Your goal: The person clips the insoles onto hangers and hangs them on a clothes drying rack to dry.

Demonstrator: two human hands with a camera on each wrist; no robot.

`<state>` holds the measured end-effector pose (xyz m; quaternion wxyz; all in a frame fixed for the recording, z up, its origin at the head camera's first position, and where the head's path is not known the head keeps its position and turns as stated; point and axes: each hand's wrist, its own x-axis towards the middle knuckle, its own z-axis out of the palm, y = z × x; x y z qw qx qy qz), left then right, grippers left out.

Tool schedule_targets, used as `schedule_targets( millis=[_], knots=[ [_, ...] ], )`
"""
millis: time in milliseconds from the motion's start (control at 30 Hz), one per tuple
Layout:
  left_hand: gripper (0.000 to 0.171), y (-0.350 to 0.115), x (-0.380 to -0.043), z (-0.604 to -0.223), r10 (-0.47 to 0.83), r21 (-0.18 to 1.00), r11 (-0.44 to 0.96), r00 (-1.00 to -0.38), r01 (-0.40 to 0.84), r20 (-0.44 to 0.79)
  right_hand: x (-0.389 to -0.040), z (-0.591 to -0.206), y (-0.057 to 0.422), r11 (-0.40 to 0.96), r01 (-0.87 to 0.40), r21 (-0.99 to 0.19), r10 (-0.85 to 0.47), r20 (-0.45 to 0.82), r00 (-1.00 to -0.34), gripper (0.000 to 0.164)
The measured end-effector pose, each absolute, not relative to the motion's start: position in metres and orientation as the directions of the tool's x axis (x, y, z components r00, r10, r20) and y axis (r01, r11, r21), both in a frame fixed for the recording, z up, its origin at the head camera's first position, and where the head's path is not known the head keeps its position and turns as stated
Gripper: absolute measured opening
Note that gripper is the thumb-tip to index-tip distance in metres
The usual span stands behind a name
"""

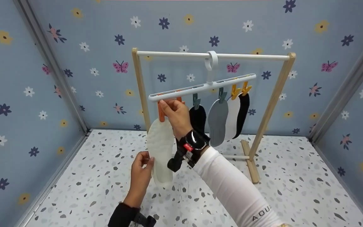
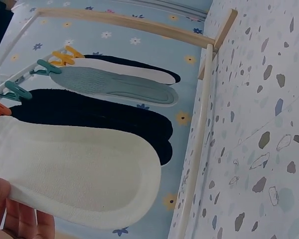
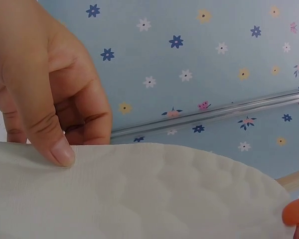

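A cream insole (image 1: 161, 148) hangs from the orange clothespin (image 1: 161, 112) at the left end of the white hanger (image 1: 197, 90). My right hand (image 1: 177, 115) pinches that clothespin between thumb and fingers. Lower down, my left hand (image 1: 142, 168) holds the insole's left edge, and the right wrist view shows its thumb (image 3: 64, 152) flat on the insole's face. In the left wrist view the insole's rounded end (image 2: 129, 179) reaches past the left hand. A second orange clothespin is partly hidden behind my right hand.
Along the hanger, green clothespins (image 1: 222, 95) and yellow clothespins (image 1: 245, 89) hold black, grey insoles (image 1: 218, 123) and a white one. The hanger hooks over a rack (image 1: 273, 104) with wooden posts. Flowered walls surround the speckled floor (image 1: 99, 176).
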<state>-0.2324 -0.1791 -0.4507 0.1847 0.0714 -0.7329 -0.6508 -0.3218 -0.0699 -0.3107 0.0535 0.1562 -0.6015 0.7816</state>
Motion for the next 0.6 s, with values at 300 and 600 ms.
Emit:
schedule_targets(
  millis=[300, 600],
  knots=[
    [0.017, -0.1778, -0.2328, -0.4502, -0.347, 0.981, 0.146, -0.922, 0.130, 0.174, -0.3217, -0.3125, -0.0711, -0.246, -0.245, -0.938, -0.104, 0.277, -0.955, 0.022],
    [0.017, -0.1774, -0.2343, -0.4499, -0.348, 0.978, 0.162, -0.920, 0.128, 0.178, -0.3207, -0.3153, -0.0674, -0.211, -0.260, -0.942, -0.113, 0.288, -0.951, 0.025]
  ],
)
